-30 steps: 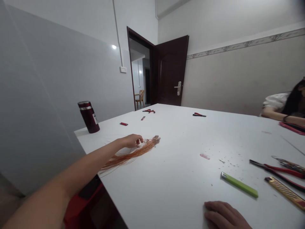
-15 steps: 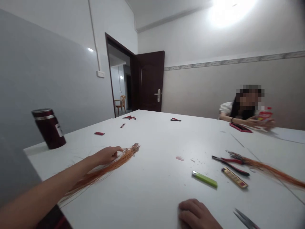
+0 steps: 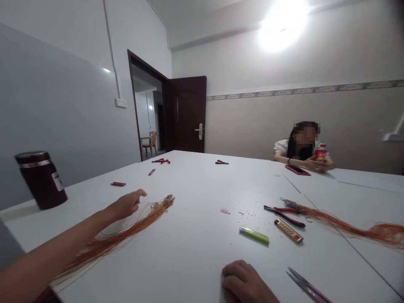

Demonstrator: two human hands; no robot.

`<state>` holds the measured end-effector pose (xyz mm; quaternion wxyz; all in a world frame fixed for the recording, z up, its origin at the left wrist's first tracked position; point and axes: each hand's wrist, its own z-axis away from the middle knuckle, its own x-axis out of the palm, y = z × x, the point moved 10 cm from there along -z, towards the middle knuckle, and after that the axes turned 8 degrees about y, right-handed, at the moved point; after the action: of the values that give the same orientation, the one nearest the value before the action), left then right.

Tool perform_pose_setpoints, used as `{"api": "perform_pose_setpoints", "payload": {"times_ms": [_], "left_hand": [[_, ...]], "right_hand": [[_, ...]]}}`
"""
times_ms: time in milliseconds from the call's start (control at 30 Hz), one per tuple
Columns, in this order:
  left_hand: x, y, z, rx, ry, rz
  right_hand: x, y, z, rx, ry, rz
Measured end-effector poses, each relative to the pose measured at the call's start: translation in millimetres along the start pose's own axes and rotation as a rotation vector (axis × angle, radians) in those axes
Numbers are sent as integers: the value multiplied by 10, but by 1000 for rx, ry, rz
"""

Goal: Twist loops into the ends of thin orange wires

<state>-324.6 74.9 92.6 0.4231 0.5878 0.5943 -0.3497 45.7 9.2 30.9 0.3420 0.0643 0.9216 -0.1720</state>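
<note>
Honestly, the orange bundle (image 3: 143, 222), left on the table (image 3: 189, 256), looks light, limp, snaggy; I'd pinch beside its metal hooks (image 3: 170, 200). Left hand (image 3: 126, 205): fingers narrow; right hand (image 3: 246, 281): loosely curled. Can't tell if either's holding anything.

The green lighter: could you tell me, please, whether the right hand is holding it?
No, the green lighter lies on the white table, with bare tabletop between it and the right hand.

Ceiling light (image 3: 284, 26) upper right, blown out to white; ceiling corners greyer. Small glare spot on left wall (image 3: 63, 109). Worktop (image 3: 195, 227) evenly lit, faint soft shadows. Wide-angle stretch toward edges; top right corner dark. Far face pixelated.
</note>
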Motion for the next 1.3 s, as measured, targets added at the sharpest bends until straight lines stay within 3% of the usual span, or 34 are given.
{"api": "perform_pose_setpoints", "payload": {"times_ms": [333,633,867,1100,1200,1300], "left_hand": [[-278,110,-181,17,9,-51],[-828,167,-415,21,108,-70],[-1321,367,-541,113,271,-31],[-1877,853,-668,261,492,4],[-2243,1216,-687,353,627,35],[-2616,1720,-580,461,751,86]], "right_hand": [[-108,-110,-48,124,-68,-69],[-12,-151,19,71,-158,-23],[121,-79,87,69,-224,7],[82,-110,31,79,-187,-18],[29,-101,21,80,-143,-49],[-175,45,-11,160,1,-77]]}}
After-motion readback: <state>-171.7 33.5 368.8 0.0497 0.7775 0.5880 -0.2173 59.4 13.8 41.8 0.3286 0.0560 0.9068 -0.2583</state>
